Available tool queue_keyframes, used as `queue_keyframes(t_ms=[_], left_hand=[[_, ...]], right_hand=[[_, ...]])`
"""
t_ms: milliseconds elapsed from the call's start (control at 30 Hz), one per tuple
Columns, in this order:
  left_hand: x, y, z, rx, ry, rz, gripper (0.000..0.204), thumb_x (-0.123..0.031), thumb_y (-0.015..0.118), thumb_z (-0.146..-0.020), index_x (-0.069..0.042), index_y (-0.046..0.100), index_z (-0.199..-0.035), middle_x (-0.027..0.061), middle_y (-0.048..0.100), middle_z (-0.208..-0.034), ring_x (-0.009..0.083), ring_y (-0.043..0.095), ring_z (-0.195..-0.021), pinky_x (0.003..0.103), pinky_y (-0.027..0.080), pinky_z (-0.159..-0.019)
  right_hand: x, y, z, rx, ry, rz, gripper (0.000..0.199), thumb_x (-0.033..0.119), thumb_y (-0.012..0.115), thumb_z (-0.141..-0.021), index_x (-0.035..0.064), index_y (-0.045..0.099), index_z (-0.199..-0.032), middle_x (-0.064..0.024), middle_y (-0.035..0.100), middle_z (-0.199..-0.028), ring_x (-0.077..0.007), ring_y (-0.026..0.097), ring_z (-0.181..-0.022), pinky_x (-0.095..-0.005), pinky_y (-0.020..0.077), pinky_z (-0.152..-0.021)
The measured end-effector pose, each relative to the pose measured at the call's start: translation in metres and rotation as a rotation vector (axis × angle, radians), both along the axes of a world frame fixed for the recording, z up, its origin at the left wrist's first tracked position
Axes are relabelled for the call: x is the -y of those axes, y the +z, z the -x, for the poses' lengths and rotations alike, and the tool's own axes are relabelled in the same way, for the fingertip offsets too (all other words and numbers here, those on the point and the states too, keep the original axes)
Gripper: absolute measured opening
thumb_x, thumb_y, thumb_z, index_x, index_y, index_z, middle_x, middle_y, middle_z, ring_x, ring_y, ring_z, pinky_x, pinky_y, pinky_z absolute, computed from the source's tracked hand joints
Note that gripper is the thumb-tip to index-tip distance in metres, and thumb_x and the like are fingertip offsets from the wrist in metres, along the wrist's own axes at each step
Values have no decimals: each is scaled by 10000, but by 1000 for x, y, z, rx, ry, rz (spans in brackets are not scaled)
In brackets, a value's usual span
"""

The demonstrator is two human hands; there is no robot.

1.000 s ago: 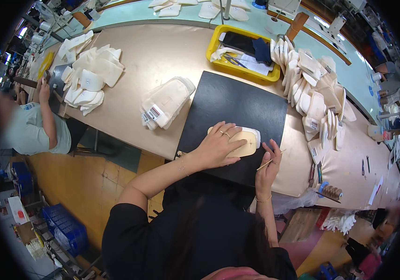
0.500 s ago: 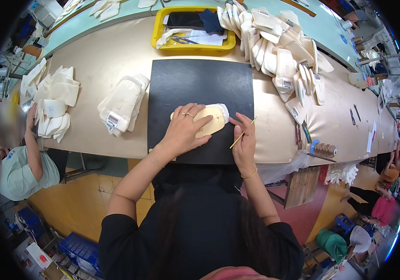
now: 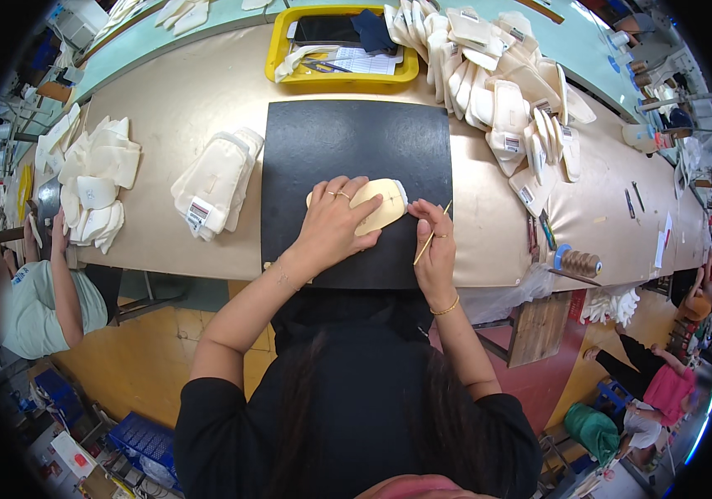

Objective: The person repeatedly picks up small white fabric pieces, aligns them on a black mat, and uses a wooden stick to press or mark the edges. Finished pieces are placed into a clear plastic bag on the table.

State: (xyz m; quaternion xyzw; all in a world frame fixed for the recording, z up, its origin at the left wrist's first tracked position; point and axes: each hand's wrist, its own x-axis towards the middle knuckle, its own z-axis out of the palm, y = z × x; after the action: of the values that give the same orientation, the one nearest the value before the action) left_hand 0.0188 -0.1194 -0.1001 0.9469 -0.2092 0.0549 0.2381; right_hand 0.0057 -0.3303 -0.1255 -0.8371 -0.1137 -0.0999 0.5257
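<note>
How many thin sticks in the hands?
1: a yellowish stick, in the right hand at the right edge of the black mat. Any under the left hand would be hidden.

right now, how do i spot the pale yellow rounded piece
On the beige table, find the black rectangular mat. On it, partly under the left hand, lies the pale yellow rounded piece. Its yellow tint sets it apart from the whitish layer showing past its end.
</note>
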Motion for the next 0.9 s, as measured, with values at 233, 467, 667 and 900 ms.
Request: queue_keyframes(t_ms=[233,467,667,900], left_hand=[[2,3,-1,17,-6,-30,533,-308,823,-719,-147,696,-1211,138,577,-1333,330,519,-1218,484,387,-1038],[6,8,1,-18,12,-59,562,-275,849,-687,-142,680,-1207,147,579,-1315,338,521,-1223,509,385,-1048],[7,9,2,-25,26,-74,492,-280,813,-734,-150,693,-1194,146,564,-1338,336,510,-1235,498,368,-1092],[8,8,1,-31,26,-104,470,-266,811,-730,-152,698,-1172,148,564,-1347,336,510,-1241,494,369,-1091]], right_hand=[[1,22,-9,-95,-14,-92,204,154,553,-1053,16,682,-1129,-119,689,-1003,-228,662,-894,-358,501,-833],[-18,38,-46,-117,81,134,220,187,621,-1019,-15,687,-961,-135,680,-806,-242,657,-712,-329,508,-682],[-25,45,-57,-36,126,269,184,161,654,-980,-8,663,-908,-145,668,-789,-313,653,-719,-382,509,-670],[-16,49,-66,-22,306,405,140,136,687,-928,1,668,-899,-142,679,-878,-331,658,-781,-390,513,-704]])
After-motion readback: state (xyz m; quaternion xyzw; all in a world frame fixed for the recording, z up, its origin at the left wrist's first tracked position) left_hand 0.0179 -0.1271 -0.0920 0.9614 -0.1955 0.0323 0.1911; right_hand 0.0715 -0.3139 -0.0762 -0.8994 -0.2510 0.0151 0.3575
